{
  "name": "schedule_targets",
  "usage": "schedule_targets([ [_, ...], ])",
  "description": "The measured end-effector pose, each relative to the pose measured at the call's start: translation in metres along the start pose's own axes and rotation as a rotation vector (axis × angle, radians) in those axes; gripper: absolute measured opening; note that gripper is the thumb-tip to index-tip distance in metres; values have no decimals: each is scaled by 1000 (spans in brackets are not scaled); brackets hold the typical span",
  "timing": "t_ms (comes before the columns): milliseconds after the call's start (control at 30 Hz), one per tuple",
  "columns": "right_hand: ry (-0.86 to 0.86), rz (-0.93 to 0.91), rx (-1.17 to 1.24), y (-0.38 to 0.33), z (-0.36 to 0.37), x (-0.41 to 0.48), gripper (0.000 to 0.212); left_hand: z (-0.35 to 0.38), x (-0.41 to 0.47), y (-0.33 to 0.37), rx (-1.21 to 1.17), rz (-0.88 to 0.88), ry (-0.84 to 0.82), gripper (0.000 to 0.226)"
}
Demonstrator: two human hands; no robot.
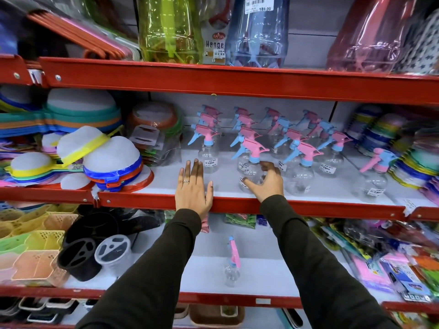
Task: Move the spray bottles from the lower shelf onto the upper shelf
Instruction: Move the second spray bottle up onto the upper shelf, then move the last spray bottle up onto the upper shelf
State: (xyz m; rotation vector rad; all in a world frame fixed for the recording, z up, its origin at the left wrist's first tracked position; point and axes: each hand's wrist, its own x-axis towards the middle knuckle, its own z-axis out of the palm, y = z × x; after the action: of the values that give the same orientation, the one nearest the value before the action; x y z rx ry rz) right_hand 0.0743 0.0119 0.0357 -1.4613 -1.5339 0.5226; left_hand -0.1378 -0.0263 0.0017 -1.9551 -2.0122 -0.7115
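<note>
Several clear spray bottles with pink and blue trigger heads stand in rows on the upper shelf (237,205). My right hand (267,180) is wrapped around the body of the front-middle spray bottle (250,162), which rests upright on that shelf. My left hand (193,186) lies flat, fingers spread, on the shelf's front edge just left of it, holding nothing. One spray bottle (232,264) stands alone on the lower shelf (237,299) between my forearms.
Coloured strainers (99,157) crowd the upper shelf's left side, stacked lids (408,148) its right. Plastic baskets (35,252) and black holders (88,245) sit lower left; packaged goods (392,264) lower right. Large jars (168,29) stand on the top shelf.
</note>
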Motion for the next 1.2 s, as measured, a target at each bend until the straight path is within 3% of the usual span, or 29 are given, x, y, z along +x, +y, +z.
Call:
schedule_targets([
  [167, 79, 7, 34, -3, -6, -23, 85, -2, -2, -2, 11, 31, -14, 71],
  [300, 222, -151, 120, -1, -6, -66, 63, -8, -8, -11, -4, 62, 16, 70],
  [433, 147, -184, 154, 26, 10, -111, 46, -17, -14, -35, 11, 15, 51, 67],
  [567, -43, -27, 118, 69, 37, -145, 53, -22, -12, -61, 61, -53, 37, 66],
  [667, -142, 212, 124, 103, 59, -163, 56, -19, -8, -66, 73, -86, 15, 68],
  [833, -299, 513, 55, 147, 91, -183, 80, -10, -6, -69, 85, -90, 48, 67],
  [1000, -364, 542, -4, 160, 115, -184, 75, -5, -4, -72, 96, -81, 76, 66],
  [1200, -305, 545, 11, 166, 123, -175, 55, -4, -4, -72, 108, -83, 92, 66],
])
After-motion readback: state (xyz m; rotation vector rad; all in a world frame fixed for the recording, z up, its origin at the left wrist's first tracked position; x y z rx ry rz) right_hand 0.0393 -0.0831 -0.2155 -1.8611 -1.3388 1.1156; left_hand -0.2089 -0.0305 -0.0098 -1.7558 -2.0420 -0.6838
